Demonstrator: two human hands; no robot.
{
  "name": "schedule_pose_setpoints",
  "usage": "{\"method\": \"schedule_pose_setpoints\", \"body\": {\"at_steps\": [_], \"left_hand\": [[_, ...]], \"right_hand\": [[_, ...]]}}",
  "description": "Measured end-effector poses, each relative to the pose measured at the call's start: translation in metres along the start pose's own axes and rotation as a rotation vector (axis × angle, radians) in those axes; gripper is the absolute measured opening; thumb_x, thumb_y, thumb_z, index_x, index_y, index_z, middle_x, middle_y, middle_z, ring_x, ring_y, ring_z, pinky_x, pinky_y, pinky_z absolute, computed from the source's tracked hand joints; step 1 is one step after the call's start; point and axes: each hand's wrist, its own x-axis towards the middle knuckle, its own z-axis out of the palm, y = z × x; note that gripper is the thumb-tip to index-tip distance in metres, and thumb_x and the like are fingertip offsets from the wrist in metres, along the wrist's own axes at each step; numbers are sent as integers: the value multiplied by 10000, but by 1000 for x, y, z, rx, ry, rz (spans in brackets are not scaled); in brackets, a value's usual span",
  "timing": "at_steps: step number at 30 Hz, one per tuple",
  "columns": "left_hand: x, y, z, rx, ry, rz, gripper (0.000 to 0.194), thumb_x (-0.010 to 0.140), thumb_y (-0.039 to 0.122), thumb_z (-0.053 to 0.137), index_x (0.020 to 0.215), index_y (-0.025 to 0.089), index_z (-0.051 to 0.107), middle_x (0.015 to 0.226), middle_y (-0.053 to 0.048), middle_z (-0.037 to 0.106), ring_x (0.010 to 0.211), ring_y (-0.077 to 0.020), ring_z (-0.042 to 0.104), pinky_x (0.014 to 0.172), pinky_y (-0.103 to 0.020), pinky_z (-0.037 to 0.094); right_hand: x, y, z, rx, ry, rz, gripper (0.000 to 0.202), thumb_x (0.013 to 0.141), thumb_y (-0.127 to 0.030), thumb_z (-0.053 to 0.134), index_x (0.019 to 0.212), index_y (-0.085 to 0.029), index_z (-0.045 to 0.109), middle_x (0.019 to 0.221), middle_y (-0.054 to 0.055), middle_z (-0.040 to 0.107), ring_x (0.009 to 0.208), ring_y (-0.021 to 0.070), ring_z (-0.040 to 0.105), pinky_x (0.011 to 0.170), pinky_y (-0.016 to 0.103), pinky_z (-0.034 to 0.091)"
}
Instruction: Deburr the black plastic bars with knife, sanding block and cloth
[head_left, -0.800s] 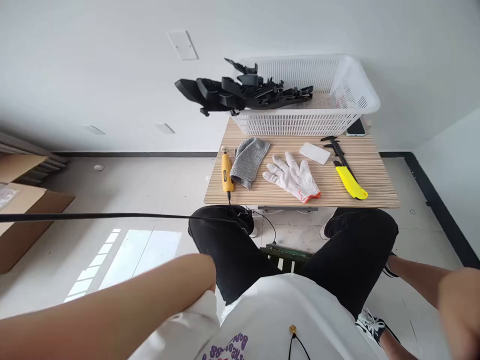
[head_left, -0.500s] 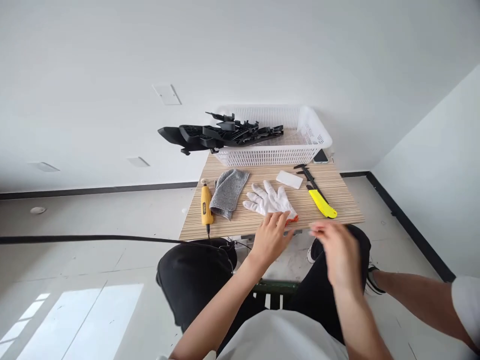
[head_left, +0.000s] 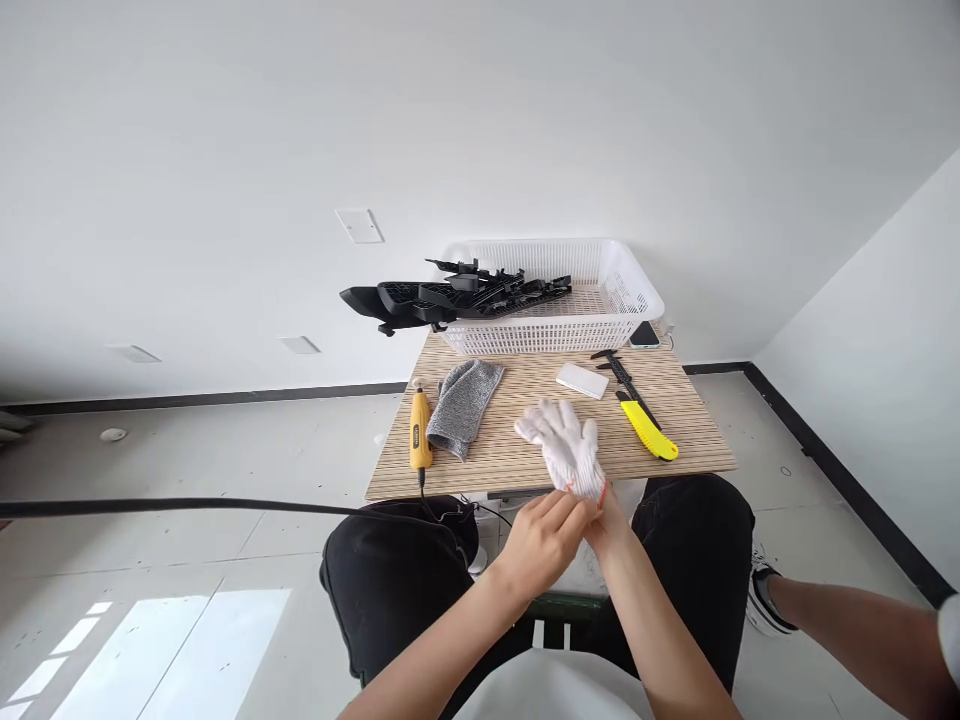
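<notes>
A white knit glove (head_left: 571, 452) with an orange-red cuff edge hangs over the front edge of the wooden table (head_left: 517, 425). My left hand (head_left: 549, 535) has its fingers closed on the cuff, close to the right wrist. My right hand (head_left: 602, 512) is at the cuff opening, its fingers hidden by the glove and the left hand. On the left of the table lie a yellow rotary tool (head_left: 420, 430) and a grey cloth glove (head_left: 465, 405). A white block (head_left: 583, 380), black calipers (head_left: 626, 385) and a yellow utility knife (head_left: 649, 430) lie on the right.
A white plastic basket (head_left: 555, 335) at the table's back holds black plastic parts (head_left: 465, 297) that stick out to the left. A phone (head_left: 644, 335) lies beside it. A black cable (head_left: 225, 503) runs in from the left. Another person's arm (head_left: 855, 625) shows at the lower right.
The glove has been lifted from lying flat and drawn toward me. Both hands have come together at its cuff. The view has tilted slightly.
</notes>
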Motion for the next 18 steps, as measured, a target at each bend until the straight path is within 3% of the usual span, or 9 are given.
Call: {"method": "schedule_pose_setpoints", "body": {"at_steps": [2,4,8,10,12,14,16,18], "left_hand": [[-7,2,-2,-56,-34,5,85,976,166,544,895,169,571,725,-2,631,651,-132,596,588,-257,421],[-13,3,-5,-98,-75,8,85,985,177,529,912,170,572,737,-9,635,660,-135,601,601,-252,439],[-15,8,-12,-166,-97,-29,47,984,174,523,962,173,565,786,-17,659,686,-138,602,615,-242,461],[-12,12,-15,-191,-87,-36,26,978,173,533,967,177,555,790,-12,661,689,-141,595,621,-242,467],[-10,15,-16,-206,-75,-23,12,974,175,539,968,179,549,790,-8,660,687,-142,588,630,-244,471],[-7,18,-17,-226,-72,-20,13,971,174,542,982,179,546,796,-6,661,687,-142,578,632,-246,470],[-5,22,-18,-264,-85,-10,25,970,179,542,995,181,545,802,-6,661,684,-142,564,617,-248,459],[-4,27,-19,-300,-105,17,34,974,189,533,1004,183,547,804,-8,663,679,-147,551,594,-254,440]], "right_hand": [[10,-7,-1,56,14,-44,342,966,-345,417,781,-256,690,898,30,754,1022,86,668,996,371,482],[15,-14,-4,283,6,-74,385,944,-550,440,892,-303,731,898,27,745,1044,167,679,1024,458,449],[11,-28,-11,662,-183,26,813,761,-916,300,773,-229,734,725,98,688,926,299,684,999,542,426],[5,-34,-9,696,-235,125,855,715,-956,299,774,-219,728,656,80,648,807,282,669,980,538,435],[1,-41,-4,747,-237,174,829,730,-940,331,958,-255,738,626,31,619,708,238,640,963,525,452],[-2,-50,3,794,-195,144,809,778,-906,322,1228,-325,661,766,27,676,796,233,660,968,512,461],[-4,-59,7,776,-115,73,801,816,-884,269,1389,-392,534,1106,47,698,1047,253,654,991,504,461],[-7,-68,8,666,12,-1,782,841,-867,207,1443,-437,459,1406,17,566,1257,254,570,1015,491,462]]}}
